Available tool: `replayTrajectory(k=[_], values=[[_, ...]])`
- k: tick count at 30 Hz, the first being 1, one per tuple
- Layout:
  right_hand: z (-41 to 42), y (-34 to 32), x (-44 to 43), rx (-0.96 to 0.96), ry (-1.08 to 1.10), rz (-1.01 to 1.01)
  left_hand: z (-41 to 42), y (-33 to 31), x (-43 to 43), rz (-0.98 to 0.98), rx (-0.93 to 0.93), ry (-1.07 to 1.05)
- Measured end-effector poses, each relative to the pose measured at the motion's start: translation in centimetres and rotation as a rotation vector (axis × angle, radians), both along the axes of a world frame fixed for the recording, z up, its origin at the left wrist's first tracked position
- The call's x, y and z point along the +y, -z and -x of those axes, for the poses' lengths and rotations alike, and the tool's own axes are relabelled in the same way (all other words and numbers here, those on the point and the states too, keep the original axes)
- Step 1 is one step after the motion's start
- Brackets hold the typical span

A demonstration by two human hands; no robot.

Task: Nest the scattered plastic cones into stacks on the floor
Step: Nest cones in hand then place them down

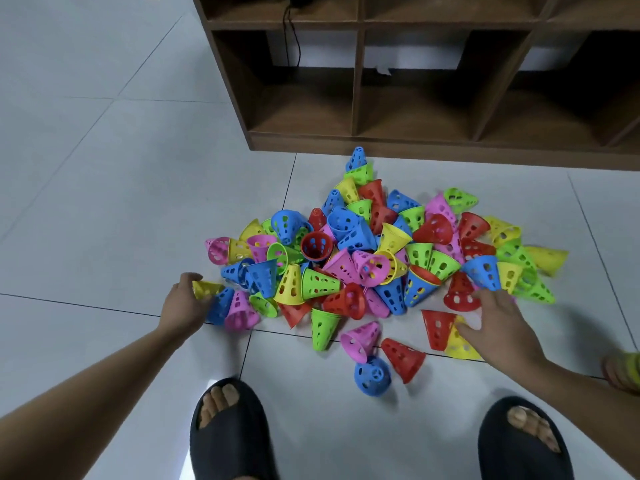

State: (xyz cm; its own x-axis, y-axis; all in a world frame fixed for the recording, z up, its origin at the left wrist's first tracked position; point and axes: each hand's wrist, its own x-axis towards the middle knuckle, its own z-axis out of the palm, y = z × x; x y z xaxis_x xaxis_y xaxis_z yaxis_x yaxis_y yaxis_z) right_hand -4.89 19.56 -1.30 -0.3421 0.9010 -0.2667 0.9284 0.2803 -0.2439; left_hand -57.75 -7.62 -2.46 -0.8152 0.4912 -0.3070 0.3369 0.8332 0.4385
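A heap of perforated plastic cones (pixel 374 251), in red, blue, green, yellow and pink, lies scattered on a pale tiled floor (pixel 104 174). Most lie on their sides, pointing every way, and some are piled on others. A few sit loose at the near edge of the heap: a green cone (pixel 322 329), a pink cone (pixel 360 341), a red cone (pixel 403 363) and a blue cone (pixel 372 375) nearest the viewer.

At the heap's left edge, the person's left hand (pixel 185 301) has its fingers curled round one yellow cone (pixel 207 289), which lies on its side. At the right edge, the right hand (pixel 498 329) reaches in with fingers spread and fairly straight. Its thumb touches a second yellow cone (pixel 459 346), which lies just beside a red cone on its side (pixel 437 328). Whether this hand grips anything cannot be told.

Both bare forearms stretch in from the lower corners. Below the heap stand two feet in black slippers (pixel 228 431), toes showing. Beyond the heap stands a brown wooden cubby shelf (pixel 358 98) with open compartments, and a black cable (pixel 292 39) hangs in one at the upper left.
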Motion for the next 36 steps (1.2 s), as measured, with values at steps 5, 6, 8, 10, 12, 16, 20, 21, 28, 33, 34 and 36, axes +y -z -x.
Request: replayTrajectory(k=[5, 6, 8, 10, 12, 16, 20, 21, 28, 33, 34, 36], values=[[-0.5, 0.5, -1.2, 0.036, 0.059, 0.133, -1.0, 0.8, -0.1, -0.035, -0.045, -0.085], [-0.4, 0.5, -1.4, 0.051, 0.08, 0.154, -1.2, 1.0, -0.2, -0.038, -0.056, -0.095], [-0.1, 0.6, -1.8, 0.067, 0.113, 0.194, -1.6, 1.0, -0.6, -0.045, -0.085, -0.127], [0.4, 0.6, -2.2, 0.074, 0.152, 0.26, -2.0, 0.7, -1.1, -0.065, -0.091, -0.166], [0.7, 0.2, -2.4, 0.08, 0.199, 0.351, -2.4, 0.1, -1.6, -0.105, -0.065, -0.2], [0.3, -0.3, -2.2, 0.136, 0.283, 0.435, -4.2, -2.9, -2.3, -0.203, 0.014, -0.187], [0.1, -2.1, -3.0, 0.353, 0.387, 0.395, -7.7, -6.4, -2.0, -0.334, 0.06, -0.078], [0.2, -2.6, -3.5, 0.405, 0.388, 0.387, -8.8, -7.0, -1.8, -0.359, 0.056, -0.017], [1.9, -5.5, -8.1, 0.7, 0.301, 0.484, -16.6, -7.8, 0.0, -0.332, -0.009, 0.618], [3.0, -7.2, -10.1, 0.736, 0.071, 0.531, -20.1, -4.8, 0.5, -0.039, -0.106, 1.022], [3.3, -7.4, -10.4, 0.73, 0.024, 0.542, -20.6, -4.1, 0.6, 0.013, -0.115, 1.046], [3.9, -7.4, -11.1, 0.7, -0.077, 0.558, -21.4, -3.2, 1.0, 0.061, -0.103, 1.086]])
